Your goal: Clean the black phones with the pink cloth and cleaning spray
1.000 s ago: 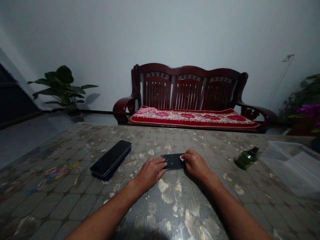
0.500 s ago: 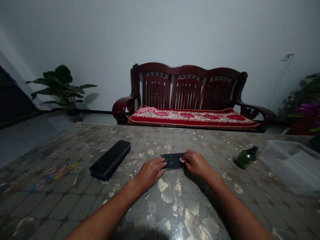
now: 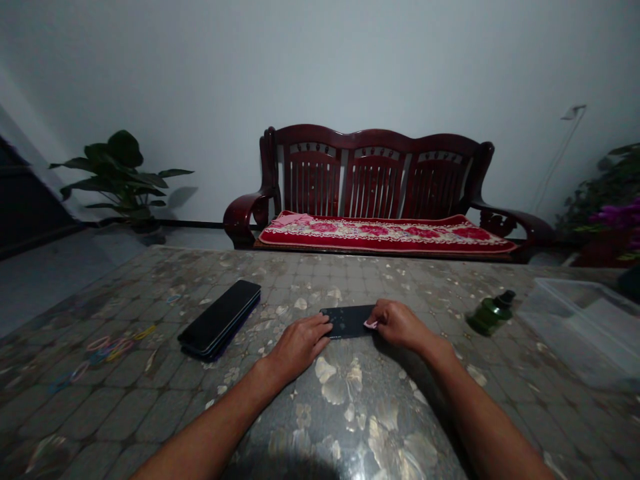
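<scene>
A dark smartphone (image 3: 349, 322) lies flat on the table in front of me, with pale spots or droplets on the left half of its surface. My left hand (image 3: 303, 339) holds its left end, fingers over the edge and thumb at the near corner. At the right end, my right hand (image 3: 399, 323) pinches a small pale pink piece of cloth or tissue (image 3: 371, 325) against the surface. Most of that piece is hidden by the fingers.
Left of my hands is a stack of phones (image 3: 220, 319), with colourful rubber bands (image 3: 113, 347) beyond. To the right stand a green bottle (image 3: 491, 313) and a clear plastic box (image 3: 583, 333). A wooden bench (image 3: 375, 173) is behind the patterned table (image 3: 280, 273).
My right hand has slid slightly right along the phone with the pink piece, baring a little more of the surface. My left hand stays in place.
</scene>
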Tool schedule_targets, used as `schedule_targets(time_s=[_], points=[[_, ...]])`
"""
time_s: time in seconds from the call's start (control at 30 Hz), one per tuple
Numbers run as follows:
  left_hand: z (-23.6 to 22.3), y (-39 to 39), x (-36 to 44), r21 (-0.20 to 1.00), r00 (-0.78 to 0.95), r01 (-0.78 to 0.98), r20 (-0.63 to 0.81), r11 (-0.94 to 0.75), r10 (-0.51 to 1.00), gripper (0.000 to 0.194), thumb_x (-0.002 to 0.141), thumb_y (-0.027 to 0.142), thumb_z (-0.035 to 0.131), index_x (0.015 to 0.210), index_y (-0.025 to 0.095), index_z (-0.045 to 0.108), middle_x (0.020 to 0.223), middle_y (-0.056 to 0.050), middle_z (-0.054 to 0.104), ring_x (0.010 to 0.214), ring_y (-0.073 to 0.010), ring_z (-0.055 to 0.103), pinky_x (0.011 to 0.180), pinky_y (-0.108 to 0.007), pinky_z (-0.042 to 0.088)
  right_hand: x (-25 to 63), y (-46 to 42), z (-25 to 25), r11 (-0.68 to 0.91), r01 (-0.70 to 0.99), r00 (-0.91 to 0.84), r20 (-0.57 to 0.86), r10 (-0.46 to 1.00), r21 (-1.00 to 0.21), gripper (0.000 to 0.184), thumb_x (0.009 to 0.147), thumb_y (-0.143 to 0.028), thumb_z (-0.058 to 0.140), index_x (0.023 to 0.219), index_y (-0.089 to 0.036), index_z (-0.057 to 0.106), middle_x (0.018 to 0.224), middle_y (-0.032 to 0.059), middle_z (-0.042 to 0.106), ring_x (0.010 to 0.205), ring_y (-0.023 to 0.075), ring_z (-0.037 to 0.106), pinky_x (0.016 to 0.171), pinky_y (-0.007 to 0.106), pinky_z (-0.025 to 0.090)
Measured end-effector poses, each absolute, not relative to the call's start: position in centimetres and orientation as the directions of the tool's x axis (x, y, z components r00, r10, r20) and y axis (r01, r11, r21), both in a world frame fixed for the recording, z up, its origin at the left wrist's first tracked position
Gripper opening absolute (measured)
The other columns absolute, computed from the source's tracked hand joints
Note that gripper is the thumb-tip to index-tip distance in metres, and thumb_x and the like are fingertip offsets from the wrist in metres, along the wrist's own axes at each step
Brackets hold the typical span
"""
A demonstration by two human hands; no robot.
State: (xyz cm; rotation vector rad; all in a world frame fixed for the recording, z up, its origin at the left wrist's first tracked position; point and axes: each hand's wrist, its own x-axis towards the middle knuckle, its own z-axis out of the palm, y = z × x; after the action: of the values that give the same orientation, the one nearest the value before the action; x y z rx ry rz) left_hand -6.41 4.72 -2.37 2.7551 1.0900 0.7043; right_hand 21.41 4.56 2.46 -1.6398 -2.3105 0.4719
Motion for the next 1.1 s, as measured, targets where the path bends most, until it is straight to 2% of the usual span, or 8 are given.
schedule_targets(time_s=[0.2, 0.3, 0.47, 0.67, 0.8, 0.97, 1.1], points=[[-2.4, 4.7, -6.4, 0.255, 0.636, 0.631, 0.371, -0.733, 0.677, 0.028, 0.09, 0.015, 0.067, 0.116, 0.018, 0.073, 0.126, -0.012, 0.072, 0.118, -0.0263, 0.069, 0.102, -0.041, 0.056, 22.6, 5.2, 1.5, 0.355, 0.863, -0.324, 0.146, 0.935, -0.359, 0.035, 0.081, -0.002, 0.054, 0.097, -0.018, 0.08, 0.095, 0.0078, 0.071, 0.094, 0.0193, 0.066, 0.083, 0.025, 0.047], [-2.4, 4.7, -6.5, 0.269, 0.632, 0.629, 0.37, -0.73, 0.681, 0.028, 0.09, 0.015, 0.066, 0.117, 0.018, 0.073, 0.127, -0.012, 0.072, 0.119, -0.026, 0.068, 0.103, -0.04, 0.056, 22.8, 5.3, 1.5, 0.37, 0.848, -0.36, 0.1, 0.928, -0.38, 0.036, 0.077, 0.0, 0.055, 0.094, -0.019, 0.08, 0.094, 0.0069, 0.072, 0.092, 0.0186, 0.068, 0.082, 0.024, 0.048], [-2.3, 4.8, -6.6, 0.29, 0.63, 0.627, 0.357, -0.723, 0.689, 0.029, 0.089, 0.014, 0.066, 0.117, 0.018, 0.074, 0.128, -0.011, 0.071, 0.118, -0.025, 0.069, 0.104, -0.039, 0.055, 23.1, 5.2, 2.1, 0.307, 0.848, -0.345, -0.012, 0.938, -0.432, 0.028, 0.075, -0.003, 0.061, 0.087, -0.02, 0.081, 0.093, 0.0053, 0.075, 0.087, 0.0177, 0.07, 0.079, 0.022, 0.049], [-1.9, 4.7, -6.5, 0.275, 0.638, 0.634, 0.344, -0.723, 0.689, 0.029, 0.088, 0.012, 0.067, 0.116, 0.017, 0.074, 0.127, -0.012, 0.072, 0.119, -0.0251, 0.068, 0.104, -0.038, 0.055, 22.9, 5.4, 2.0, 0.302, 0.893, -0.294, 0.076, 0.953, -0.332, 0.033, 0.083, -0.006, 0.056, 0.101, -0.02, 0.08, 0.1, 0.0074, 0.073, 0.095, 0.0185, 0.067, 0.084, 0.023, 0.047], [-1.8, 4.6, -6.5, 0.27, 0.634, 0.641, 0.339, -0.718, 0.695, 0.029, 0.089, 0.013, 0.065, 0.116, 0.018, 0.074, 0.128, -0.011, 0.071, 0.119, -0.025, 0.068, 0.103, -0.039, 0.056, 22.3, 5.0, 2.3, 0.303, 0.898, -0.304, 0.049, 0.951, -0.32, 0.033, 0.081, -0.005, 0.056, 0.099, -0.019, 0.08, 0.099, 0.0082, 0.074, 0.092, 0.0183, 0.068, 0.082, 0.023, 0.047], [-1.9, 4.6, -6.5, 0.263, 0.63, 0.646, 0.348, -0.717, 0.695, 0.028, 0.089, 0.014, 0.067, 0.115, 0.018, 0.074, 0.126, -0.011, 0.072, 0.118, -0.0249, 0.069, 0.103, -0.039, 0.056, 21.6, 4.4, 3.1, 0.271, 0.891, -0.308, -0.048, 0.95, -0.365, 0.024, 0.08, -0.009, 0.063, 0.092, -0.021, 0.08, 0.095, 0.0063, 0.076, 0.088, 0.0192, 0.069, 0.076, 0.024, 0.047], [-1.8, 4.5, -6.4, 0.257, 0.627, 0.647, 0.357, -0.718, 0.692, 0.028, 0.088, 0.013, 0.067, 0.115, 0.019, 0.074, 0.126, -0.01, 0.072, 0.117, -0.024, 0.069, 0.103, -0.038, 0.056, 21.6, 4.5, 2.6, 0.273, 0.908, -0.274, 0.041, 0.961, -0.318, 0.027, 0.084, -0.008, 0.058, 0.096, -0.019, 0.08, 0.098, 0.0081, 0.073, 0.092, 0.019, 0.067, 0.079, 0.024, 0.045]])
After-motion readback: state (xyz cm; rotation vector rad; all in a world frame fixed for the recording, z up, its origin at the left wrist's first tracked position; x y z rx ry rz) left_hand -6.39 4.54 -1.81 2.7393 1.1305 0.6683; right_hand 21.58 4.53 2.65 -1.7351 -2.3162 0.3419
